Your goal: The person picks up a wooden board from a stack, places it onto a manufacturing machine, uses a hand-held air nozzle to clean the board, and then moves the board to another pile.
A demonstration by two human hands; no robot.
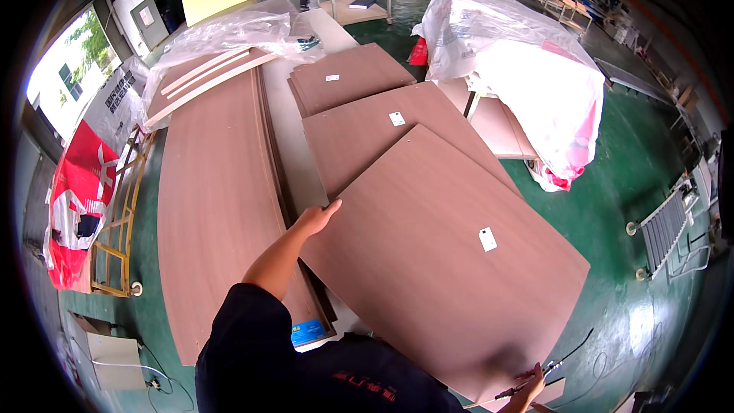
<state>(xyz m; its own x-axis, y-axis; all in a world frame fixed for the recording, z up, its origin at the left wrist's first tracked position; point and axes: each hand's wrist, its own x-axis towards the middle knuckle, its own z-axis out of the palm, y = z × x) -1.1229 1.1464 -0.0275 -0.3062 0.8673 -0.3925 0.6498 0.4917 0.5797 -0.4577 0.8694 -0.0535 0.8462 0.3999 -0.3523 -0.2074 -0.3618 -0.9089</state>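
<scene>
A large brown wood-grain board with a small white label lies tilted in front of me. My left hand grips its left edge, arm stretched out. My right hand holds the board's near right corner at the bottom of the view; a thin dark cable runs by those fingers. The board rests over a second brown board, and a third one lies farther back.
A long stack of brown panels lies at left, with a yellow cart and red-white wrapping beyond. White plastic-covered goods stand at right on the green floor. A roller conveyor sits far right. A person stands far back.
</scene>
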